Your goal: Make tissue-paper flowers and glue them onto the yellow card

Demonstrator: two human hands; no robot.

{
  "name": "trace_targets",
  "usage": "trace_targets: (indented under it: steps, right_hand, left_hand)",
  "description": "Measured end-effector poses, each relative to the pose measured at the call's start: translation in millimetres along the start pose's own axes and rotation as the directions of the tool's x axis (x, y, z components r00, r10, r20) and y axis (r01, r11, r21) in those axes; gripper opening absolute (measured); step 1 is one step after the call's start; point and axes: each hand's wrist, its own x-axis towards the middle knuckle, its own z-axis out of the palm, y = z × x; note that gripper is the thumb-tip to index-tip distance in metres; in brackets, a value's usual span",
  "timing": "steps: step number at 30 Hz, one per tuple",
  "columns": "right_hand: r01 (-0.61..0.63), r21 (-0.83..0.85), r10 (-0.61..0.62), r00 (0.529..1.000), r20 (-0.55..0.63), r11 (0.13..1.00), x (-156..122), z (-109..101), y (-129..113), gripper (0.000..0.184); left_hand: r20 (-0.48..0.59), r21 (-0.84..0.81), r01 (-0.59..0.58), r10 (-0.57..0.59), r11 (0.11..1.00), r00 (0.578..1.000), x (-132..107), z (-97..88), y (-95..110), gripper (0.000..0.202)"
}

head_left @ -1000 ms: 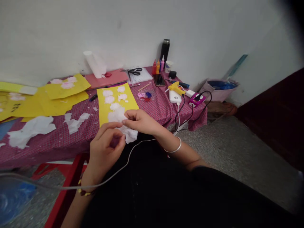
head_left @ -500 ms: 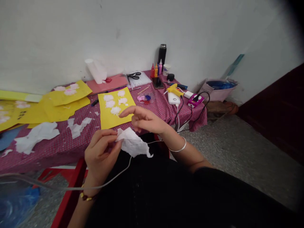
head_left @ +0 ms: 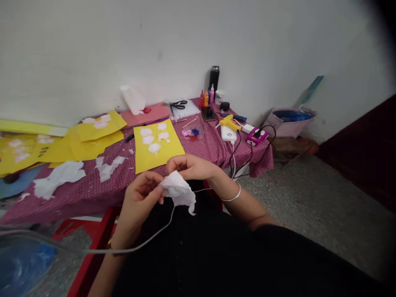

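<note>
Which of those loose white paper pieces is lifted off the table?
The piece pinched in the left hand's grip, raised in front of the table's near edge. The others, like the large crumpled sheet, lie on the checked tablecloth.

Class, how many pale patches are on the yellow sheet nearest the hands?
5: upper-left patch, mid-left patch, upper-right patch, mid-right patch, and lowest central patch. None looks hidden.
</note>
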Motion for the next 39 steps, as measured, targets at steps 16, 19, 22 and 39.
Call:
trace_targets:
  steps: [16, 19, 22, 39]
  right_hand:
    - [-0.011, 0.049, 0.008, 0.999, 0.053, 0.999, 4, 3, 5, 0.034]
    - [-0.003, 0.038, 0.0, 0.996, 0.088, 0.999, 4, 5, 4, 0.027]
    - [0.115, 0.143, -0.122, 0.992, 0.04, 0.983, 4, 4, 8, 0.026]
    - [0.078, 0.16, -0.056, 0.989, -0.133, 0.984, 7, 9, 9, 0.037]
  left_hand:
    - [0.114, -0.228, -0.144, 0.173, 0.963, 0.978, 6, -10.2, -13, 0.008]
    - [0.119, -0.229, -0.112, 0.142, 0.967, 0.983, 6, -9.5, -17, 0.007]
    - [0.125, -0.248, -0.076, 0.109, 0.966, 0.986, 6, -8.8, -19, 0.007]
    - [0.142, -0.026, -0.239, 0.24, 0.971, 0.96, 6, -9.6, -12, 0.009]
